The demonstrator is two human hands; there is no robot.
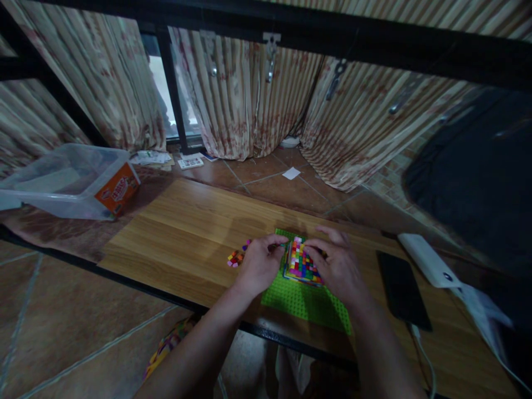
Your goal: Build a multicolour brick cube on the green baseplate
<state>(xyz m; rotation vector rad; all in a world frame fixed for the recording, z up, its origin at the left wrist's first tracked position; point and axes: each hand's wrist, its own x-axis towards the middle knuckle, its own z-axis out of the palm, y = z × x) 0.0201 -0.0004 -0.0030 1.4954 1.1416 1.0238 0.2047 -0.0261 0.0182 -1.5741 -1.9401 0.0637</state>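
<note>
One clear bin point(62, 183), contents unclear

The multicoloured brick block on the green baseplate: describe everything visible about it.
The multicoloured brick block is a squarish, low stack of small plastic-looking studded bricks in pink, yellow, red, green and blue. It sits flat on the far part of the green baseplate, which lies on the wooden table. The left hand touches its left edge and the right hand cups its right side. How many layers it has cannot be told.
</note>
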